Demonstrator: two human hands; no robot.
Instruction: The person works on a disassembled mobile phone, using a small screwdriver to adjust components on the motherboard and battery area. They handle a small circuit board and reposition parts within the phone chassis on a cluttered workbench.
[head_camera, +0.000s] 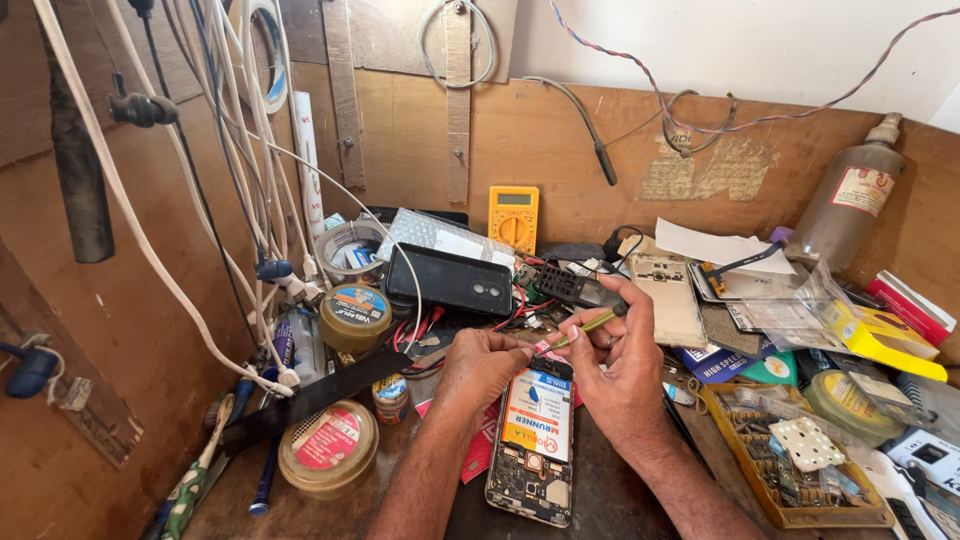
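An opened phone (533, 440) lies face down on the dark bench, its back cover off, with a white and orange battery and a circuit board showing. My left hand (480, 365) pinches at the phone's top edge. My right hand (620, 370) grips a thin yellow-green screwdriver (585, 325), its tip pointing down toward the same top edge. Both hands meet over the upper end of the phone.
A black phone back cover (450, 280) leans behind. A yellow multimeter (513, 215) stands against the wooden wall. Round tins (328, 448) and a tape roll (347, 250) sit left, white cables (150, 250) hang left, and a parts tray (790, 460) and a spray bottle (850, 200) sit right.
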